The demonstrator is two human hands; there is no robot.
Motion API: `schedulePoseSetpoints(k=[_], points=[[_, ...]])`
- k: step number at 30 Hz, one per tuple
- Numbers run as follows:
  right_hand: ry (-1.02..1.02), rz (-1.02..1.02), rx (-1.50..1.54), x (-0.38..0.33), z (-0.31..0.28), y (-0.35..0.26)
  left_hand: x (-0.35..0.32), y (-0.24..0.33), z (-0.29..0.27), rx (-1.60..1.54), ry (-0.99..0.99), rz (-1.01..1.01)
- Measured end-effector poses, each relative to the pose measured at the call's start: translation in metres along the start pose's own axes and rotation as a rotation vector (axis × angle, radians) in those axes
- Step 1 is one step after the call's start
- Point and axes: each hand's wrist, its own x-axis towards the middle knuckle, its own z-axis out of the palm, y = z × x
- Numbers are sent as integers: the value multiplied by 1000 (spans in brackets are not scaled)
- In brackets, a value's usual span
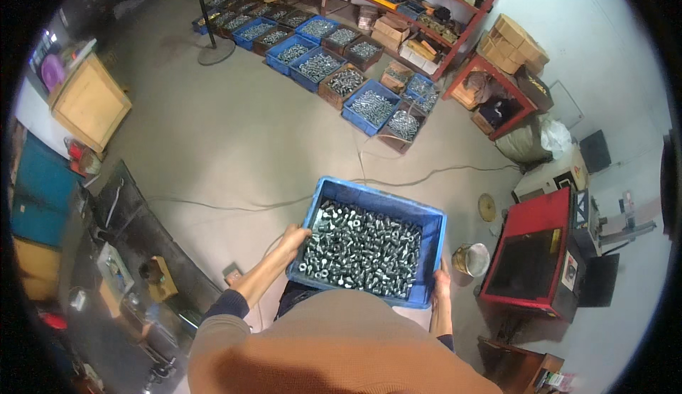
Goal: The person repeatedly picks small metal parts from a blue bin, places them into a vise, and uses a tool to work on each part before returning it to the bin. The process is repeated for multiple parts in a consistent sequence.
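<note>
A blue plastic crate (430, 252) is between my two hands, close in front of my body and tilted slightly down to the right. Small dark and silvery metal bolts (362, 246) cover its bottom in a loose heap. My left hand (293, 240) grips the crate's left side, with some fingers hidden behind the wall. On the opposite side my right hand (442, 282) holds the right wall near its lower corner; most of those fingers are out of sight.
Rows of blue crates (371, 108) and boxes with metal parts stand on the floor ahead, beside a red shelf (455, 46). Cables (419, 181) cross the floor. A metal bucket (471, 260) and red-topped machine (529, 252) are at right, a dark workbench (153, 223) at left.
</note>
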Motion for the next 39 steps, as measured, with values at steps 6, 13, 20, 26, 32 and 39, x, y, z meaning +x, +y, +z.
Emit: schedulePoseSetpoints(k=[6,13,20,26,32,39], points=[[-188,61,245,92,106,-97,55,76,-27,-92,52,98],[-458,117,200,253,260,-148,118,152,-85,-242,233,44],[-557,145,23,335,392,-222,132,245,-121,-464,163,206],[-624,36,-73,436,505,-238,211,327,-176,-530,299,192],[-528,17,-28,460,616,-295,304,428,-248,-445,184,190],[-538,83,-10,533,749,-240,449,435,-348,-457,201,118]])
